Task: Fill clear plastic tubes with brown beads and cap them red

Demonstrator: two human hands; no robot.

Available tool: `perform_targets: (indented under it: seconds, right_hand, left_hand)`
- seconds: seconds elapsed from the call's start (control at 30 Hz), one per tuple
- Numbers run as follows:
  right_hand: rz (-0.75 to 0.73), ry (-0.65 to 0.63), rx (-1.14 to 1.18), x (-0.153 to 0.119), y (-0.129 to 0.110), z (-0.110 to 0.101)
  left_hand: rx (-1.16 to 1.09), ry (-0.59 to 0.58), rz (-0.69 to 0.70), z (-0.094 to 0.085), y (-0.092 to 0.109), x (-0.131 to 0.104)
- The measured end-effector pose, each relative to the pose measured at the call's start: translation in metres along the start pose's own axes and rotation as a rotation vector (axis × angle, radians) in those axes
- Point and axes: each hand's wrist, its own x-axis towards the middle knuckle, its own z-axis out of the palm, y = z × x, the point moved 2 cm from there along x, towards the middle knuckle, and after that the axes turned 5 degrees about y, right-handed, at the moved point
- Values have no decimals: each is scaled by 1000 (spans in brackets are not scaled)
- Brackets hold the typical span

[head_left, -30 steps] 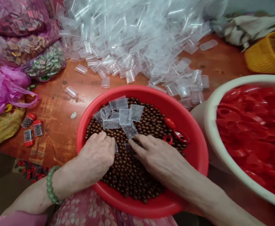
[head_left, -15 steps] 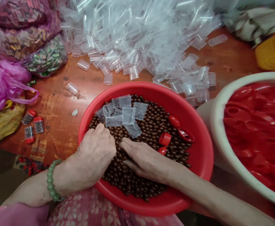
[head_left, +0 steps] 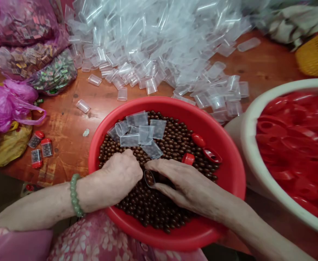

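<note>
Brown chocolate balls (head_left: 159, 214) fill much of a red basin (head_left: 229, 174) in front of me. My right hand (head_left: 175, 179) grips a clear plastic container (head_left: 149, 178) between thumb and fingers, its oval mouth facing left and brown balls visible inside. Close to that mouth, my left hand (head_left: 120, 177) is curled closed above the balls; what it holds, if anything, is hidden. Several clear empty containers (head_left: 139, 132) lie on the balls at the back left. Red caps (head_left: 212, 155) rest on the right side.
Behind the basin spreads a big heap of clear containers (head_left: 153, 47). A white bucket (head_left: 250, 145) of red caps stands at right, below a yellow basket (head_left: 315, 54). Filled red-capped containers (head_left: 46, 148) and plastic bags (head_left: 14, 101) lie at left on the wooden table (head_left: 66, 127).
Both hands have shifted slightly right. The right hand has turned and spread, so the container's mouth with balls inside now shows. The left hand stays closed.
</note>
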Motion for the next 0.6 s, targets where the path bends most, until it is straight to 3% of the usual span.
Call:
perform_targets:
  seconds: [0.07, 0.2, 0.3, 0.43, 0.6]
  right_hand:
    - [12, 26, -6, -6, 2, -3]
    - [86, 67, 50, -19, 6, -9]
    - [123, 165, 47, -27, 9, -11]
    - [123, 254, 10, -33, 13, -11]
    - [161, 215, 22, -31, 12, -6]
  left_hand:
    - [-65, -50, 63, 5, 4, 8]
    - [-198, 52, 178, 21, 3, 16]
    - [-343, 81, 237, 26, -2, 15]
    - [-554, 107, 245, 17, -11, 8]
    - [-779, 253, 158, 8, -17, -12]
